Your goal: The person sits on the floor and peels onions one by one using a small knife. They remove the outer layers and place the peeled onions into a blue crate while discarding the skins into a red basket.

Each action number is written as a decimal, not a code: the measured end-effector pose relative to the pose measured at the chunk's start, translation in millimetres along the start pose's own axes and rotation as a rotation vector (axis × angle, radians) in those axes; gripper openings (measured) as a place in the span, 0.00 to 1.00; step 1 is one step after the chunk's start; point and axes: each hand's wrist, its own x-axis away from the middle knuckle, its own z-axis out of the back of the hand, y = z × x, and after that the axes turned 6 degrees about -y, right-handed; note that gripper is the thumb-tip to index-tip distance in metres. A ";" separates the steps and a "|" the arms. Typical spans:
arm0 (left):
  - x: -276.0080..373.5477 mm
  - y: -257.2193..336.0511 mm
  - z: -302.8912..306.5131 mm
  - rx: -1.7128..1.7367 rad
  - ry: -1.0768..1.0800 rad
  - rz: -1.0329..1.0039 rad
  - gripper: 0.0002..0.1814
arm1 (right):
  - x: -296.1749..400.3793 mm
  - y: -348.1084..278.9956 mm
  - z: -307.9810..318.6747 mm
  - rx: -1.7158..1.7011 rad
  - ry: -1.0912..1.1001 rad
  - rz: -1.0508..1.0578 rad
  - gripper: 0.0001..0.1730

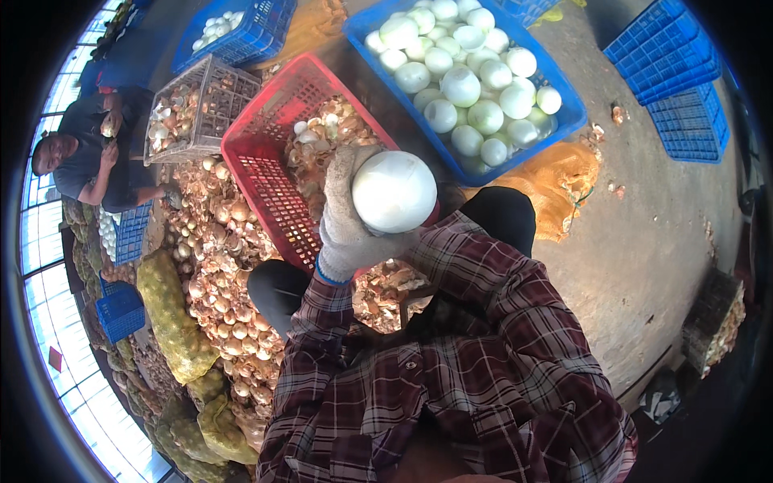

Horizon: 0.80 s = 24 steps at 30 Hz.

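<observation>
A large peeled white onion (394, 192) is held up in front of me. My left hand (345, 223), in a pale knit glove with a blue cuff, grips it from the left side. My right sleeve reaches to the onion's lower right, but the onion and the left glove mostly hide my right hand, so its grip cannot be made out. Below both hands stands a red plastic crate (275, 202) with onion skins (323, 130) and a few pale onion pieces in it. Beyond it to the right, a blue plastic crate (416, 124) holds many peeled white onions (462, 84).
Unpeeled onions and loose skins (226, 290) cover the floor at left, beside yellow mesh sacks (172, 314). A person (102, 145) sits at far left near a grey crate (205, 115). An orange mesh sack (546, 181) lies right; blue crates (664, 54) stand farther right.
</observation>
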 end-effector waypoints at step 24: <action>-146.4 -45.2 -68.5 0.136 -0.143 0.444 0.41 | -48.7 36.2 23.8 -0.186 0.680 0.051 0.11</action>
